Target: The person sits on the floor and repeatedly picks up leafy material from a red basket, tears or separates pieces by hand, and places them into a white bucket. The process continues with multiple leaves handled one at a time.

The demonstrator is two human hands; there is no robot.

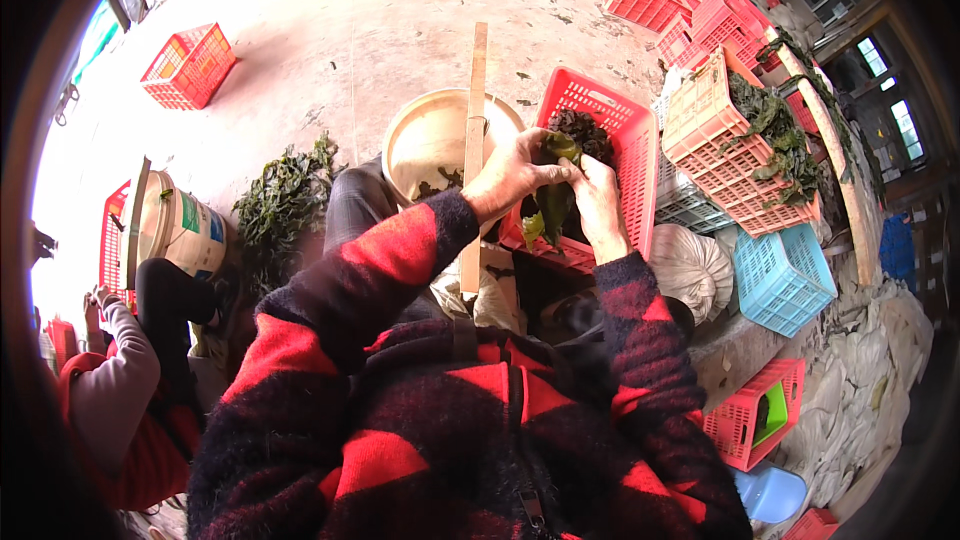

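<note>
Head view. Left hand (510, 178) and right hand (597, 202) closed together on a wet dark-green kelp frond (553, 202), fingers pinching its upper end, lower part hanging down in front of the red crate (640, 155). More dark kelp heaped inside that crate. Wooden slat (474, 150) standing upright just left of the left hand, crossing the rim of the cream bucket (405, 140). Loose kelp pile (283, 208) on the concrete floor, well to the left. Blue crate (785, 280) and white sack (693, 268) to the right, stacked pink crates (735, 145) beyond.

Risks, as judged: frond looked slick, likely to slide from the pinch and drop between crate and knees. Pulling with both hands could tear the blade. Left forearm close to the slat; a sideways nudge could tip it off the bucket. Another person's sleeve (120, 375) at lower left, well apart, no clash likely.
</note>
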